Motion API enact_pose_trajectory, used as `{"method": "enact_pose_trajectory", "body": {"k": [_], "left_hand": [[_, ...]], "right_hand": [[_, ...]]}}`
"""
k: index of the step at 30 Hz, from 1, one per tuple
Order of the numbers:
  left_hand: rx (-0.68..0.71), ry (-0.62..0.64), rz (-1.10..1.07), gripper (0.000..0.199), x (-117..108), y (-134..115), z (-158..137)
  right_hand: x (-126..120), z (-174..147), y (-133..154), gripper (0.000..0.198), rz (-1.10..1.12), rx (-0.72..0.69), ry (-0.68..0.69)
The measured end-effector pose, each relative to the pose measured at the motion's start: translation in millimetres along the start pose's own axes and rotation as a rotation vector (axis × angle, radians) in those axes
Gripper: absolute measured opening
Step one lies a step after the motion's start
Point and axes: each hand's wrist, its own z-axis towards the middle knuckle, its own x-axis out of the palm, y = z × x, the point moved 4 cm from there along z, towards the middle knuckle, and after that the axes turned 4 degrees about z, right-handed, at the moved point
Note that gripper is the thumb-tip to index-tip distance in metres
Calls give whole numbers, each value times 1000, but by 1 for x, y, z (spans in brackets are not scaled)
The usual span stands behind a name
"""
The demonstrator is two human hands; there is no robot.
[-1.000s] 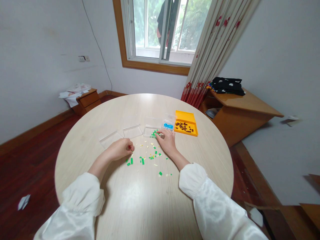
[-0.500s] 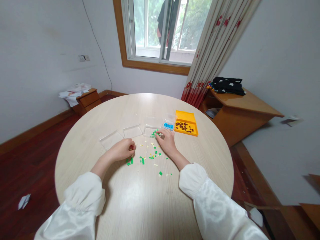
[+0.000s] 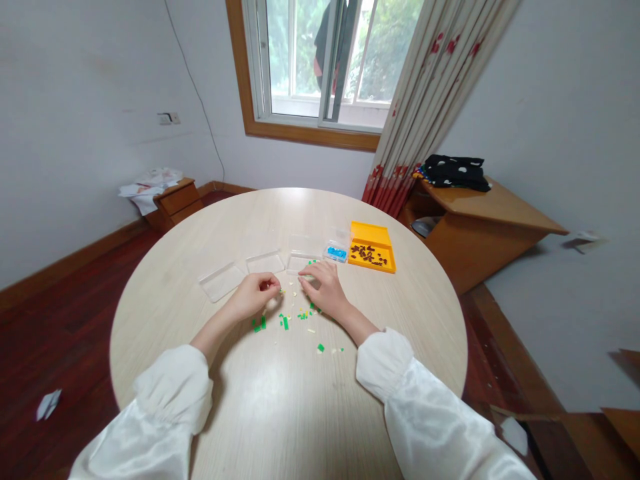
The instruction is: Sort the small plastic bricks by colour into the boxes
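Observation:
My left hand (image 3: pixel 257 293) is in a pinch over the middle of the table, beside a tiny yellow piece; whatever its fingertips may hold is too small to make out. To its right, my right hand (image 3: pixel 326 288) hovers palm down, thumb and forefinger apart, nothing visible between them. It partly covers a clear plastic box (image 3: pixel 296 262) with small green pieces (image 3: pixel 313 263) at its right end. Loose green building bricks (image 3: pixel 285 323) and cream and yellow bits lie scattered below both hands. A green brick (image 3: pixel 321 348) lies nearer me.
Two more clear boxes, one at far left (image 3: pixel 220 283) and one beside it (image 3: pixel 265 261), stand on the round table (image 3: pixel 280 413). Right of them are a clear box of blue pieces (image 3: pixel 336 252) and an open yellow case (image 3: pixel 371 233) holding dark brown pieces.
My left hand has moved right, its pinch now nearer the middle. My right hand has drawn slightly left and down from the green pieces, its thumb and forefinger parting.

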Motion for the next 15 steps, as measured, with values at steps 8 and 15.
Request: {"method": "enact_pose_trajectory", "body": {"k": [8,15], "left_hand": [[-40,4,-261,25,3,-7,2],[-22,20,-269,28,7,-14,-2]], "right_hand": [[3,-2,19,13,43,-164,109],[2,-1,26,10,57,-194,129]]}}
